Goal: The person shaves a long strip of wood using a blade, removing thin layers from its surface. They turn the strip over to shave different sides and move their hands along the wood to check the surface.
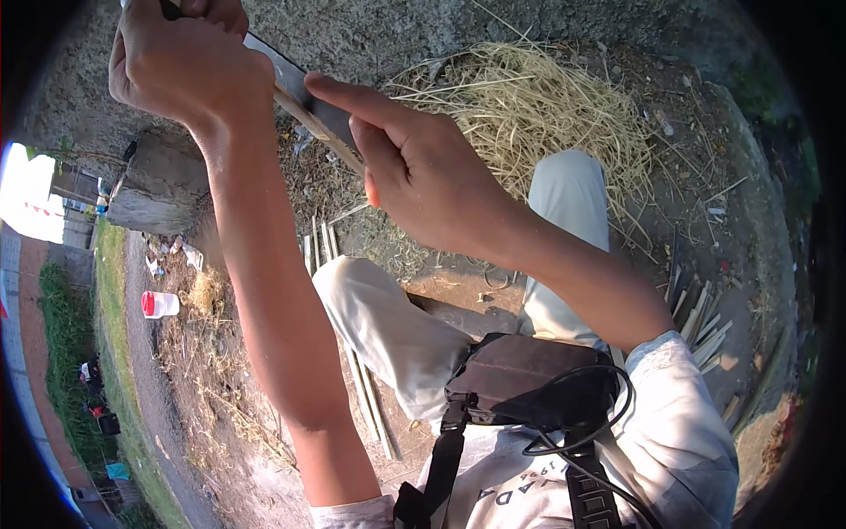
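My left hand [189, 70] is raised at the upper left, its fingers closed in a fist. A little of something dark shows at its top, but what it grips is mostly hidden. Between my hands runs a flat grey blade [280, 63], and alongside it a thin light-brown wooden strip [317, 126]. My right hand [423, 167] is curled around the strip's lower end, with the index finger stretched out against the blade. Both hands are above my bent knees.
A heap of pale dry shavings [546, 115] lies ahead by the rough wall. Long thin strips [366, 397] rest on the ground beside my left leg, and cut pieces [705, 326] lie to the right. A stone block [163, 189] and a red-and-white container [160, 305] stand at left.
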`<state>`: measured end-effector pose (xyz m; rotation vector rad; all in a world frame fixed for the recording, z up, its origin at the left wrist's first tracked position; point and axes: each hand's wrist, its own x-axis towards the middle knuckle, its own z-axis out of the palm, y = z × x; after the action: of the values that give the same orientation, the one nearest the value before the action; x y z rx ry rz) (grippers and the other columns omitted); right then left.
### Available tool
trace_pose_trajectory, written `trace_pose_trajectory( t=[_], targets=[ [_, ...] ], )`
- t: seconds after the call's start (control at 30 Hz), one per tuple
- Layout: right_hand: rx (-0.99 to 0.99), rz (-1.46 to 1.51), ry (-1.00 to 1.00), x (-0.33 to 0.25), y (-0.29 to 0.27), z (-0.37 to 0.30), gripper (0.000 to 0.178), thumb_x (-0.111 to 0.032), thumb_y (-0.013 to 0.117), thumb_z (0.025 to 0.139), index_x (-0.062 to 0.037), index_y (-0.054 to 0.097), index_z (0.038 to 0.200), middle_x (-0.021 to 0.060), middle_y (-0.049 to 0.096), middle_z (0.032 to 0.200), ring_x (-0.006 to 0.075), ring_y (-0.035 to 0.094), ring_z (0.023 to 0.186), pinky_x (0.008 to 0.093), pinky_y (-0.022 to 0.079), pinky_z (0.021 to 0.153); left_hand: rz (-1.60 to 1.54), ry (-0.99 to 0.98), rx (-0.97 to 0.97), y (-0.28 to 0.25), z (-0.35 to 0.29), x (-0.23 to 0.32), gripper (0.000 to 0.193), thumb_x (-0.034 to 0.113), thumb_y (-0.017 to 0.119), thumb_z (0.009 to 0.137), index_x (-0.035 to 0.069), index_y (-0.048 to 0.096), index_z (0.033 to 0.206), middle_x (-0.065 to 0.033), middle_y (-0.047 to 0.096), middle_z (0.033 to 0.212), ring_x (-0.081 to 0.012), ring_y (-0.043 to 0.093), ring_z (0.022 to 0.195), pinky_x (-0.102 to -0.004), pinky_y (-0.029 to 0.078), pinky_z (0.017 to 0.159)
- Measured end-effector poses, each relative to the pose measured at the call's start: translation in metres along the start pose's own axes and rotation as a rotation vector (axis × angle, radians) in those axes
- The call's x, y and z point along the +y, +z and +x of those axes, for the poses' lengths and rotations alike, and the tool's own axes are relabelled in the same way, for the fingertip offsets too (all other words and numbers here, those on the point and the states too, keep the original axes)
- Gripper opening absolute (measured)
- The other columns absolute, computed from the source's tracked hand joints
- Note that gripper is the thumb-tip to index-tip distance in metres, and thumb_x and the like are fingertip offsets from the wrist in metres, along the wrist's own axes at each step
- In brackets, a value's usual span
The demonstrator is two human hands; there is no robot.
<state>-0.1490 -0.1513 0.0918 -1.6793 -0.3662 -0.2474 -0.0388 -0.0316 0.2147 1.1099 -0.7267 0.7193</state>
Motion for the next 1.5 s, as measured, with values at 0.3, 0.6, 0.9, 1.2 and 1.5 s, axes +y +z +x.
trace_pose_trajectory(
  t=[0.3,0.6,0.9,1.2,1.5],
  targets=[
    [0.132,-0.004,-0.183,0.012,0.006,-0.005,0.05,-0.009,0.04,0.106,-0.021,0.039,0.154,0.0,0.045,0.064,0.0073,0.045,0.055,0.0256,0.043,0.056,-0.052,-0.054,-0.01,0.004,0.002,0.002,0.022,0.02,0.045,0.097,0.002,0.052,0.086,-0.0059,0.042,0.066,-0.0105,0.031,0.046,-0.0248,0.022,0.043],
    [0.137,0.038,-0.167,0.033,0.009,-0.016,0.051,-0.006,0.042,0.104,-0.0185,0.041,0.153,-0.0017,0.045,0.064,0.0052,0.042,0.055,0.0261,0.039,0.052,-0.191,-0.042,-0.061,0.007,0.005,0.0,0.017,0.011,0.048,0.091,-0.001,0.051,0.08,-0.0076,0.043,0.062,-0.0117,0.034,0.044,-0.0259,0.023,0.042],
    [0.092,-0.046,-0.127,0.038,0.014,-0.024,0.049,-0.009,0.045,0.103,-0.0167,0.043,0.151,0.0005,0.049,0.059,0.0075,0.041,0.049,0.027,0.038,0.048,-0.09,-0.031,-0.053,-0.009,0.01,0.008,0.017,0.014,0.043,0.092,0.002,0.047,0.081,-0.0078,0.04,0.065,-0.0113,0.03,0.046,-0.0262,0.022,0.042],
    [-0.201,-0.233,0.336,0.08,0.025,-0.036,0.051,-0.011,0.044,0.101,-0.0156,0.043,0.151,-0.0016,0.043,0.053,0.007,0.036,0.044,0.0284,0.033,0.045,-0.012,0.036,-0.005,-0.025,0.004,0.012,0.019,0.015,0.044,0.093,0.003,0.047,0.078,-0.0066,0.04,0.062,-0.0108,0.033,0.045,-0.0253,0.023,0.042],
    [-0.178,-0.106,0.284,0.125,0.053,-0.039,0.051,-0.011,0.045,0.102,-0.017,0.043,0.152,-0.0023,0.045,0.053,0.0062,0.038,0.044,0.0287,0.035,0.045,0.065,0.094,-0.136,-0.053,0.013,0.015,0.018,0.018,0.045,0.087,0.002,0.045,0.08,-0.009,0.038,0.065,-0.0112,0.027,0.045,-0.0253,0.021,0.04]
  ],
)
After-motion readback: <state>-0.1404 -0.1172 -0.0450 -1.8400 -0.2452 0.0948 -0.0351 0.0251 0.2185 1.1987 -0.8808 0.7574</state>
